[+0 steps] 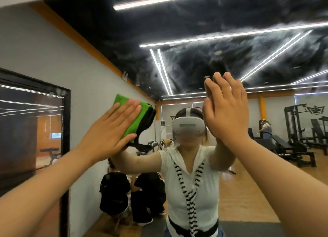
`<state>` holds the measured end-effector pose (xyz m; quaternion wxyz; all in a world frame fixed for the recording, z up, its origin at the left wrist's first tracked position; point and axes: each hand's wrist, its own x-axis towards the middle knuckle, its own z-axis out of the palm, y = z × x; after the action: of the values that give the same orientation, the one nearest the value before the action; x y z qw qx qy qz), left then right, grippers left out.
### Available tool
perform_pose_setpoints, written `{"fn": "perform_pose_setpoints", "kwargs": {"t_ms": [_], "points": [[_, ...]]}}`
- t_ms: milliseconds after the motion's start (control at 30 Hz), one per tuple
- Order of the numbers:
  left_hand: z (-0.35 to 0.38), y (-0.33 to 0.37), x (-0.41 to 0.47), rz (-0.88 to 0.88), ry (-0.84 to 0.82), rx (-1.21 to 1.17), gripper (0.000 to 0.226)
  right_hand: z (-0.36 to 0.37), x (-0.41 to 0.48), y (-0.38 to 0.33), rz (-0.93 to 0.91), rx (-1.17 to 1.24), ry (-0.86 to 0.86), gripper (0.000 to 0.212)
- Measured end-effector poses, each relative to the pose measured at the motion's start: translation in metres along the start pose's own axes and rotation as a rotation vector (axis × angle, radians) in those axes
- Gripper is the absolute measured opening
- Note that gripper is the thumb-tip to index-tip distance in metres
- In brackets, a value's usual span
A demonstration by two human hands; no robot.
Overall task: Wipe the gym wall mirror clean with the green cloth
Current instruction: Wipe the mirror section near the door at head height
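Left hand (113,128), fingers straight, is pressing the green cloth (137,123) against the mirror (213,41); the cloth is lying under our fingertips while our empty right hand (229,112) is resting flat alongside.

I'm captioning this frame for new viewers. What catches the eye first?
The bright green cloth left of centre, pressed flat on the mirror by the left hand. The right hand lies open on the glass right of centre, under hazy white smears across the upper mirror.
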<state>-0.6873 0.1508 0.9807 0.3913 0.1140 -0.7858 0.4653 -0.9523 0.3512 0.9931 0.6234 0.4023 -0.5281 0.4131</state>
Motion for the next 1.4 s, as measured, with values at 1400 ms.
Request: {"fn": "perform_pose_setpoints", "kwargs": {"t_ms": [1400], "points": [[-0.017, 0.035, 0.079, -0.282, 0.086, -0.215, 0.069, -0.003, -0.001, -0.002, 0.016, 0.009, -0.009, 0.046]]}}
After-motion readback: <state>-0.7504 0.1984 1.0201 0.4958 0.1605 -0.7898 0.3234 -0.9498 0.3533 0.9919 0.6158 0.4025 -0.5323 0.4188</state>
